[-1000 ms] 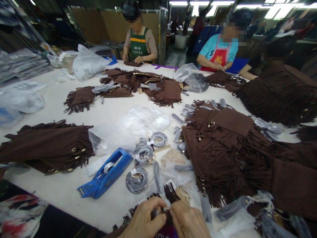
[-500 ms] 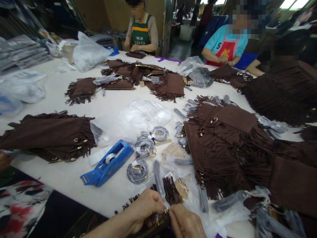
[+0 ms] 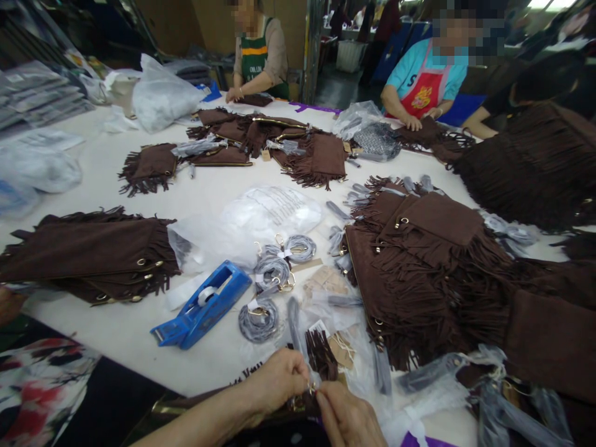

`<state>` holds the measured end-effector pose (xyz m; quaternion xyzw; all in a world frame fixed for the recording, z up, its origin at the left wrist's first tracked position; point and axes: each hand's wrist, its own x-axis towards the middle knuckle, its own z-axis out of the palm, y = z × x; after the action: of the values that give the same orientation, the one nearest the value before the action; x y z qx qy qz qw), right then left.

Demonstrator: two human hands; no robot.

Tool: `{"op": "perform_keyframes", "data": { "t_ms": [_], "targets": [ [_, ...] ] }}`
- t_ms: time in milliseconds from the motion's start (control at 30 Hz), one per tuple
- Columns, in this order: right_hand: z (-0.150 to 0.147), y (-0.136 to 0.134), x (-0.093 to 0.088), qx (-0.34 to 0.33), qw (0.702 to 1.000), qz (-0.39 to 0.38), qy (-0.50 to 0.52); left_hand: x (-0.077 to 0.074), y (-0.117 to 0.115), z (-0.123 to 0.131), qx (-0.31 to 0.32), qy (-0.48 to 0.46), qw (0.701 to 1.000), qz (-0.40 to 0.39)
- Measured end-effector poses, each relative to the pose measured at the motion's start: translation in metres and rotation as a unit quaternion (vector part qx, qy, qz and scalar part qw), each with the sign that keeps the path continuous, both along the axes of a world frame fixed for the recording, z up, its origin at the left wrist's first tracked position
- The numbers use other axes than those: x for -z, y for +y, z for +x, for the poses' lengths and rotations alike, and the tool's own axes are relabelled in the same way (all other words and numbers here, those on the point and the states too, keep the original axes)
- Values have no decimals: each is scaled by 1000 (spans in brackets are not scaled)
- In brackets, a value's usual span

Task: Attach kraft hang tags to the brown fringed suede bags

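Near the bottom centre, my left hand [image 3: 279,382] and my right hand [image 3: 349,413] meet with fingers pinched around a small gold clasp [image 3: 311,388]. The clasp joins a dark brown bag at the lower edge, mostly hidden by my hands and arm. Just above my fingers lies a dark brown tassel [image 3: 321,354], beside a grey plastic-wrapped strip [image 3: 294,320] and a tan tag [image 3: 342,351]. Coiled grey wrapped straps [image 3: 259,320] with gold hooks rest further up the table.
A blue tape dispenser [image 3: 202,307] is left of the coils. Brown fringed bags are piled at right [image 3: 419,273] and left [image 3: 93,248]. White plastic bags [image 3: 270,214] lie mid-table [image 3: 186,180]. Several people are across the table; another person's hand [image 3: 10,305] shows at far left.
My hands stay together at the clasp, with my left forearm slightly higher. The dark bag under them has tilted down out of view. Across the table, two people's hands have moved onto brown pieces.
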<state>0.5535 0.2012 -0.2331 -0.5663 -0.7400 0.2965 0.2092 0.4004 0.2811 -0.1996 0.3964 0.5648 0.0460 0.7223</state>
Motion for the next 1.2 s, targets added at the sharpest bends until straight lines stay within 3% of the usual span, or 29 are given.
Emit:
{"op": "perform_keyframes", "data": {
  "t_ms": [133,300,433,533,633,700,733,833,900,1200],
  "targets": [
    [3,3,-5,-19,1000,-20,-6,1,0,-6,-4,-14,1000,11],
    [5,12,-17,10,999,-3,40,-1,2,-9,-28,-22,999,-15],
    [-1,28,-30,9,996,29,80,2,-1,-15,-21,-46,995,81],
    [-11,42,-33,-16,998,-3,68,3,-4,-18,2,-19,982,189],
    [-18,54,-29,13,990,-66,123,0,-5,-19,2,25,968,251],
    [-19,61,-24,72,958,-156,230,-3,-4,-18,-6,28,969,246],
    [-19,64,-21,112,924,-218,295,-4,-4,-17,-9,22,973,230],
    [-17,69,-15,221,783,-367,451,-3,-2,-15,-14,-8,984,180],
    [-16,70,-15,256,730,-397,494,0,-2,-14,-10,-35,986,162],
    [-22,71,-15,273,728,-389,493,0,4,-3,-50,-34,992,110]
  ]
}}
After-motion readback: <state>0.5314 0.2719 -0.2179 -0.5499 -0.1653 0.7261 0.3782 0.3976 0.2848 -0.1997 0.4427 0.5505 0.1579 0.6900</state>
